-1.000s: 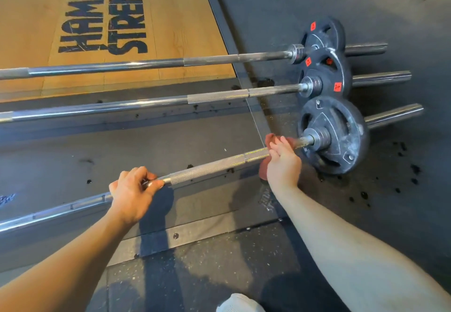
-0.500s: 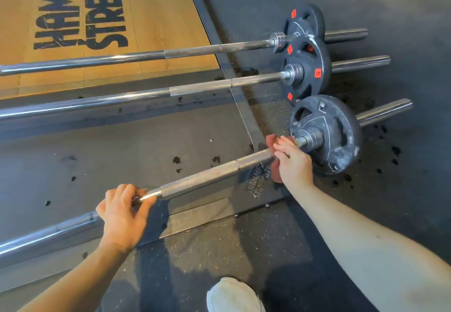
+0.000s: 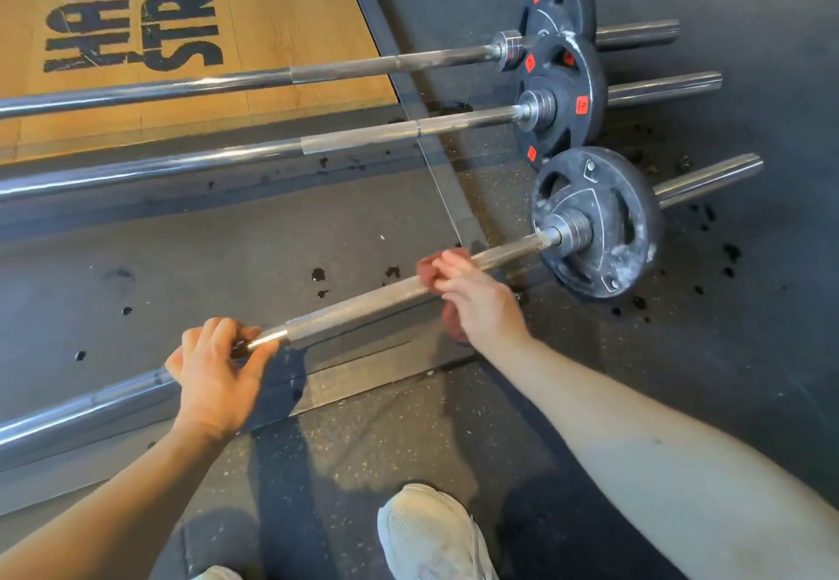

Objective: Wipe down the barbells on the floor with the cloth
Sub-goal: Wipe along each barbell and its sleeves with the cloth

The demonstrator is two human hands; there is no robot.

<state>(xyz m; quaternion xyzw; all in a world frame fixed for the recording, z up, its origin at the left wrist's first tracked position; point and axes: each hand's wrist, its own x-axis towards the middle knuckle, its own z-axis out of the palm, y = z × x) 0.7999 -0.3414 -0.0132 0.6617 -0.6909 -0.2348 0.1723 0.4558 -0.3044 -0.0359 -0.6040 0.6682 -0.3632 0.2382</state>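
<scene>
Head view: right grip (image 3: 476, 302) wraps the cloth (image 3: 429, 266) round the nearest barbell (image 3: 363, 305), left grip (image 3: 218, 375) clasps its shaft; hold the cloth snug and slide it along the knurling.

The cloth (image 3: 426, 268) is dull brick red. The nearest barbell (image 3: 363, 302) is bright silver, with a fine cross-hatched band along part of its shaft. Its plate (image 3: 604, 198) is black, smeared with whitish dust. The middle plate (image 3: 592, 80) is black with orange-red tags. The platform (image 3: 281, 3) is honey-tan wood grain with black lettering. The floor (image 3: 399, 425) is dark grey, seemingly pale-flecked, with black blotches. The shoe (image 3: 431, 534) is off-white.
</scene>
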